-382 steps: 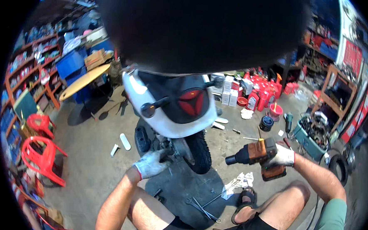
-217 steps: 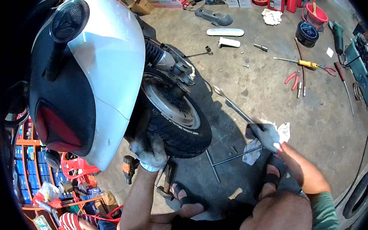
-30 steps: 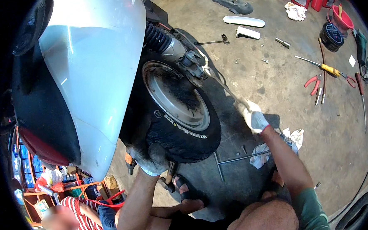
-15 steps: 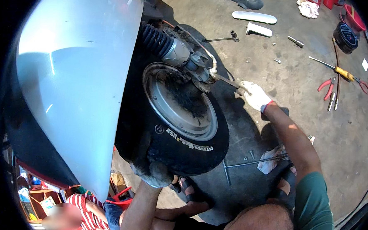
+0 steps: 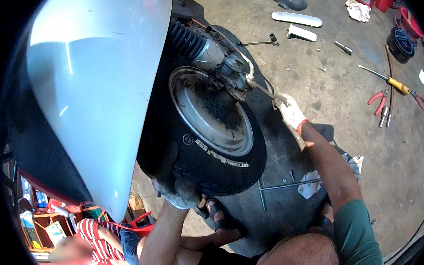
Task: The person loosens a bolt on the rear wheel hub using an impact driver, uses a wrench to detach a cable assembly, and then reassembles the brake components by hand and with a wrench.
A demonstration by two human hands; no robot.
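Note:
A scooter wheel with a black tyre [image 5: 219, 173] and a dirty silver rim [image 5: 240, 139] is in front of me, beside the black coil spring [image 5: 183, 39] of a shock absorber. My left hand [image 5: 180, 193], in a soiled glove, grips the tyre's near left edge; its fingers are partly in shadow. In a white glove with a red cuff, my right hand [image 5: 290, 111] is closed round a long bar-like tool [image 5: 264, 90]. The tool's far end meets the greasy metal parts by the hub [image 5: 238, 88], near a pale cable end. Its exact kind is unclear.
A silver body panel [image 5: 94, 83] covers the left. On the floor lie a T-handle wrench [image 5: 262, 195], a rag [image 5: 310, 183], a socket wrench [image 5: 255, 42], red-handled pliers [image 5: 377, 100] and a yellow-handled screwdriver [image 5: 397, 84]. A person in a striped shirt [image 5: 96, 237] is at lower left.
The whole view has shifted slightly. My right hand and forearm have swung a little downward and left, and a lighter length of the tool now shows below the glove. My left hand stays at the tyre.

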